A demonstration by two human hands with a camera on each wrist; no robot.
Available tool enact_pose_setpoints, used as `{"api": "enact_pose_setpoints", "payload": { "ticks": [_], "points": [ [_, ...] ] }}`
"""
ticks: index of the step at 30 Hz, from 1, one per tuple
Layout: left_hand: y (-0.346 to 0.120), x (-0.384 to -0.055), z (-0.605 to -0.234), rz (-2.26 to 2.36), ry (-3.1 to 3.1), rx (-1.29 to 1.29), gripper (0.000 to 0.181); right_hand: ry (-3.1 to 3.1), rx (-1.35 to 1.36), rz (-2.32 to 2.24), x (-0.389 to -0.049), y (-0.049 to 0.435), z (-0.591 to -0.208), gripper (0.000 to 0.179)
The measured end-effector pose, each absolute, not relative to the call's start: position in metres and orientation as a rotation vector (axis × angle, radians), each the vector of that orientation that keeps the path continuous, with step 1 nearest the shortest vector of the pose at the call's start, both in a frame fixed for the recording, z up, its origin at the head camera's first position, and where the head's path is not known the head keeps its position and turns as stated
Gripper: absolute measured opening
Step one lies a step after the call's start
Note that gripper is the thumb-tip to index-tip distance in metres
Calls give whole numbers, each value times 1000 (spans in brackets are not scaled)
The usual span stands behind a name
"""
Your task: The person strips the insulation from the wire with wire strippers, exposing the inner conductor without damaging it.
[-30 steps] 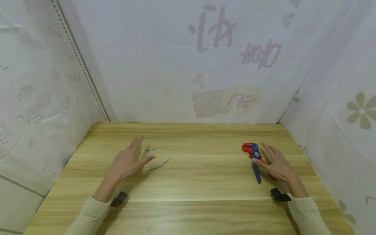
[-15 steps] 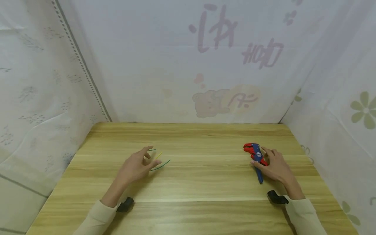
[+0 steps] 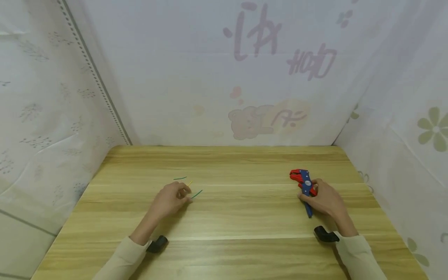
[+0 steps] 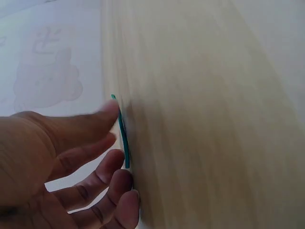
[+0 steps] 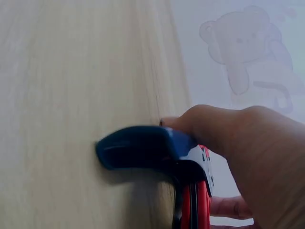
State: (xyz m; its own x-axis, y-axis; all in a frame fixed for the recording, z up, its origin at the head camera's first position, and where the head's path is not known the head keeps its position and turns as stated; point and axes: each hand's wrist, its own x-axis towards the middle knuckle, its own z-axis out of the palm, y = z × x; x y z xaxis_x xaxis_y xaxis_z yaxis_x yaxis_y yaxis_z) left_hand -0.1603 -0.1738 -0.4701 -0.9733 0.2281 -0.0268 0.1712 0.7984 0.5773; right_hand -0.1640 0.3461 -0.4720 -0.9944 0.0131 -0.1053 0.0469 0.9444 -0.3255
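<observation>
Three thin wires lie on the left of the pale wood-grain tabletop (image 3: 245, 217): a far green wire (image 3: 180, 178), a short yellow wire (image 3: 190, 183) and a near green wire (image 3: 197, 193). The left hand (image 3: 169, 200) is at the last two, fingers bent, thumb and fingertips apart; whether it touches either, I cannot tell. One red-and-blue plier-like tool (image 3: 306, 186) is at the right, gripped between the right hand's (image 3: 325, 199) thumb and curled fingers.

Behind the wooden table (image 3: 245, 217) hangs a pale cloth (image 3: 175, 77), a bear (image 3: 245, 126) printed low on it beneath purplish lettering (image 3: 311, 64); to the right, a green flower (image 3: 434, 114), to the left, grey sprigs (image 3: 30, 111).
</observation>
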Motion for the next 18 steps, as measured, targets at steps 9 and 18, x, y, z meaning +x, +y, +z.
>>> {"api": "enact_pose_setpoints", "payload": {
  "ticks": [9,18],
  "points": [
    [-168,-157,-468,932,2862,292,4,2895,183,-581,-166,337,-466,93],
    [-165,-156,-467,989,2830,279,4,2790,239,-678,-166,331,-462,64]
  ]
}}
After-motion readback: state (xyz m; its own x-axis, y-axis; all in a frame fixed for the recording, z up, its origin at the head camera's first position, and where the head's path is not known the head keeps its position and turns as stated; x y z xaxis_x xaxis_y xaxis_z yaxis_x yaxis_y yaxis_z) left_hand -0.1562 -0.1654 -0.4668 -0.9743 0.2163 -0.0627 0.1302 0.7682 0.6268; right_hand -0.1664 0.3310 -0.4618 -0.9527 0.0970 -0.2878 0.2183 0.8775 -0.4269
